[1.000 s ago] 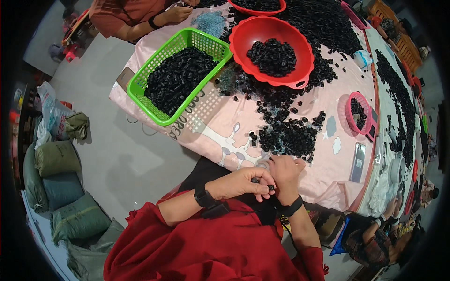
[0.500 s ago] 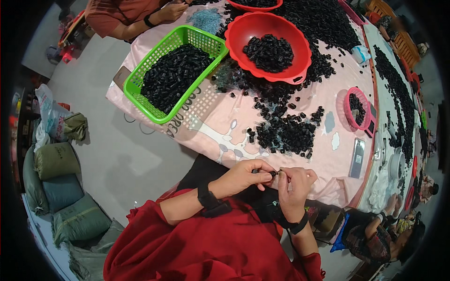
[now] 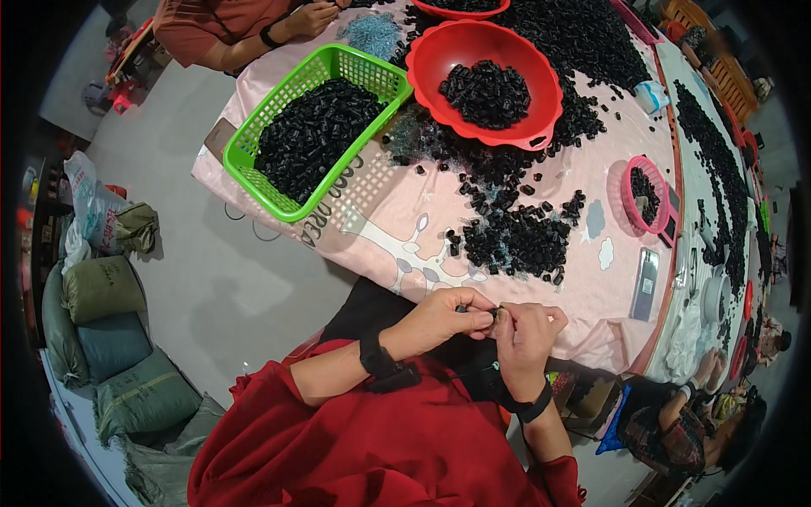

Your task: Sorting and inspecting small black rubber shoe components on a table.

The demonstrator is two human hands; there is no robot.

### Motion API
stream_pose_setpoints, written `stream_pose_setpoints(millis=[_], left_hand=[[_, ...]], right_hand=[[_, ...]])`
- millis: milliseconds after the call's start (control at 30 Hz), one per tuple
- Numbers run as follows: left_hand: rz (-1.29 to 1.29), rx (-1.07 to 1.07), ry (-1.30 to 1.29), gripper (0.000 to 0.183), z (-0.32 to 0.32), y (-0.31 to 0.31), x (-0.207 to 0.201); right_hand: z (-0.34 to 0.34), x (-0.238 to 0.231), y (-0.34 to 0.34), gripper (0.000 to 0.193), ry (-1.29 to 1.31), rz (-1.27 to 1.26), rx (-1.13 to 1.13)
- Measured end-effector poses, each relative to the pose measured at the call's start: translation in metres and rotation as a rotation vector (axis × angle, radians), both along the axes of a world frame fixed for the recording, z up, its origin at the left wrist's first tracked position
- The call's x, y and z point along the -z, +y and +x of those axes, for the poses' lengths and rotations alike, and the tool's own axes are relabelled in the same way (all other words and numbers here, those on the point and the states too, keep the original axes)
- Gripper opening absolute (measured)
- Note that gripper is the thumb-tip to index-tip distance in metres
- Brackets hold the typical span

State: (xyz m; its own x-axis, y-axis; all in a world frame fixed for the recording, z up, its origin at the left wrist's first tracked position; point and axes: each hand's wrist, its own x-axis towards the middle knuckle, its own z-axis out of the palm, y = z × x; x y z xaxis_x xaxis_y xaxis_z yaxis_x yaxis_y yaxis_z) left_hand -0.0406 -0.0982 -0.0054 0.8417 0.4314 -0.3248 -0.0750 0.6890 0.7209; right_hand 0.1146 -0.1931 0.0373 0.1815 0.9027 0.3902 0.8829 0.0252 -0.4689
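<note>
small black part (image 3: 492,313) between both hands' fingertips

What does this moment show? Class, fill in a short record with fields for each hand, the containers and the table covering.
left hand: left hand pinches a small dark part at the table edge
right hand: right hand meets it on the same part
nearest pile: loose black parts on the cloth
containers: green basket and red bowl, both holding black parts
covering: pink printed tablecloth
</note>
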Motion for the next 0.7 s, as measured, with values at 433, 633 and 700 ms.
stream_pose_setpoints(millis=[433, 633, 700], left_hand=[[-0.037, -0.016, 0.09, 0.024, -0.002, -0.001, -0.005], [-0.015, 0.007, 0.13, 0.023, -0.001, -0.001, -0.006], [-0.029, 0.014, 0.132, 0.022, -0.002, -0.002, -0.006]], right_hand=[[-0.004, -0.032, -0.003, 0.033, -0.225, -0.205, -0.079], [-0.003, -0.039, -0.003, 0.032, -0.222, -0.279, -0.095], [-0.006, -0.041, -0.002, 0.03, -0.266, -0.289, -0.106]])
